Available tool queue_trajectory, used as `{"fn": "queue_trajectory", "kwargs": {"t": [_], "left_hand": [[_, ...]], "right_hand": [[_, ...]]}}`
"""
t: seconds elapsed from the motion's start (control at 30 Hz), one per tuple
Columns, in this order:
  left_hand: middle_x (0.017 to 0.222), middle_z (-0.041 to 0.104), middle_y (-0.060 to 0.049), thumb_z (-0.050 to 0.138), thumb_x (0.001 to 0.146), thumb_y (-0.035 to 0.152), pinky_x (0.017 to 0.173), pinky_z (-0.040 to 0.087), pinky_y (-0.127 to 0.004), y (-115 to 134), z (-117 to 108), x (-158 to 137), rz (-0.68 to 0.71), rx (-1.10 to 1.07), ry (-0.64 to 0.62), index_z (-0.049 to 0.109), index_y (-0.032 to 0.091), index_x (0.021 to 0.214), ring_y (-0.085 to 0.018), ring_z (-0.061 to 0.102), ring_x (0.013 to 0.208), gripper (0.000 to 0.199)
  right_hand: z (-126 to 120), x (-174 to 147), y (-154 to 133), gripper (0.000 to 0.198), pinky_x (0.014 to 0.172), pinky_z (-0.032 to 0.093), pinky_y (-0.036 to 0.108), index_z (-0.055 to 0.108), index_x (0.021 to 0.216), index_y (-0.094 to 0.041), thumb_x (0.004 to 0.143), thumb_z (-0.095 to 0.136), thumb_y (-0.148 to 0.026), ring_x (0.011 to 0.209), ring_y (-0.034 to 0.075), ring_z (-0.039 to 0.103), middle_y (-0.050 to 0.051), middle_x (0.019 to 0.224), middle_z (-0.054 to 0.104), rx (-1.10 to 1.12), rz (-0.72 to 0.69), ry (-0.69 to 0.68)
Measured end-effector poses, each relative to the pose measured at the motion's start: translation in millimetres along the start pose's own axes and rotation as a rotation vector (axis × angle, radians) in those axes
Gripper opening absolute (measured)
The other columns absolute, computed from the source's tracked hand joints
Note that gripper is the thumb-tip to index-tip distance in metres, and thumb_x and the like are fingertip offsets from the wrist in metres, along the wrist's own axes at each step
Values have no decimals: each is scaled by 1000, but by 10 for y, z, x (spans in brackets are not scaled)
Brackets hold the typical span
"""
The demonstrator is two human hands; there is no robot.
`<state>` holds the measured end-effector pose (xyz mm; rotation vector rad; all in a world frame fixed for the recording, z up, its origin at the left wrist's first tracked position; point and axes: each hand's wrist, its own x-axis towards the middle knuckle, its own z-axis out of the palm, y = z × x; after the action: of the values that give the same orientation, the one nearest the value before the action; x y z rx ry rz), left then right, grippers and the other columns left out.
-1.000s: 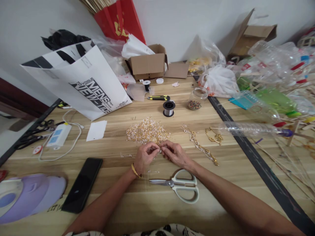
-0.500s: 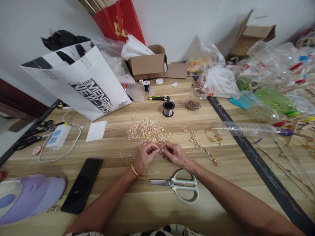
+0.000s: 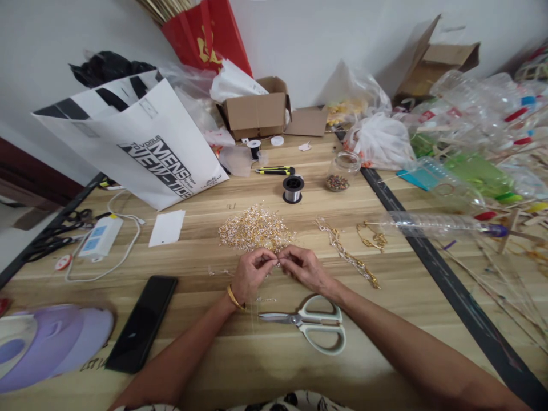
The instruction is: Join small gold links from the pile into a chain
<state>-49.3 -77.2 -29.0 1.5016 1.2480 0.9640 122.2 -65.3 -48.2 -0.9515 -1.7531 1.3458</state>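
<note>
Fingertip to fingertip, my left hand (image 3: 252, 275) and my right hand (image 3: 303, 267) meet at the near edge of a pile of small gold and clear beads (image 3: 254, 227). Both hands are closed in a pinch, and what sits between the fingertips is too small to make out. A faint thin line, like thread or fine wire, hangs below my left hand beside the bracelet. Under the hands lie a short beaded strand (image 3: 266, 299) and white-handled scissors (image 3: 322, 323). Beaded strands (image 3: 347, 251) and a gold chain (image 3: 371, 237) rest to the right.
Beyond the pile stand a spool of silver wire (image 3: 293, 189), a yellow-black utility knife (image 3: 274, 170) and a jar of beads (image 3: 341, 172). A black phone (image 3: 142, 324) lies at left, near a white power strip (image 3: 101, 237). Plastic bottles (image 3: 479, 171) crowd the right.
Both hands keep the same pinch at the same spot. The whole view has shifted very slightly; nothing on the table has visibly moved.
</note>
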Motion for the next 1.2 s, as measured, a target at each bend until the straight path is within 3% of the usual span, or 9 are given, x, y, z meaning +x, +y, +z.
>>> {"fn": "queue_trajectory", "kwargs": {"t": [0.27, 0.47, 0.7, 1.2], "left_hand": [[53, 59, 2, 68, 69, 28, 47, 45, -18, 15, -23, 28, -138, -134, -34, 60, 11, 68, -8, 55, 46, 19], [54, 62, 0, 67, 72, 30, 48, 48, -18, -35, -40, 38, -145, -156, -133, 59, 11, 71, -9, 59, 48, 21], [62, 64, -1, 60, 78, 35, 48, 50, -19, -29, -54, 32, -155, -150, -180, 55, 11, 73, -13, 66, 54, 25], [63, 64, 1, 49, 83, 44, 48, 54, -27, -3, -66, 31, -156, -192, -26, 41, 19, 80, -15, 65, 51, 27]], "right_hand": [[5, -3, -10, 19, 47, 37, 19, 58, 80, -16, 82, 59, -35, 50, 8, 46, -2, 61, 53, 75, -2, 93], [-3, 13, -13, 15, 54, 41, 21, 55, 73, -16, 79, 61, -28, 65, 11, 53, 3, 79, 58, 165, -69, 100], [14, 17, 17, 13, 61, 44, 24, 52, 72, -16, 79, 60, -24, 72, 13, 56, 5, 84, 59, 195, -82, 76], [2, 12, -1, 12, 57, 40, 23, 52, 69, -16, 78, 58, -19, 68, 12, 53, 4, 81, 59, 80, -123, 37]]}}
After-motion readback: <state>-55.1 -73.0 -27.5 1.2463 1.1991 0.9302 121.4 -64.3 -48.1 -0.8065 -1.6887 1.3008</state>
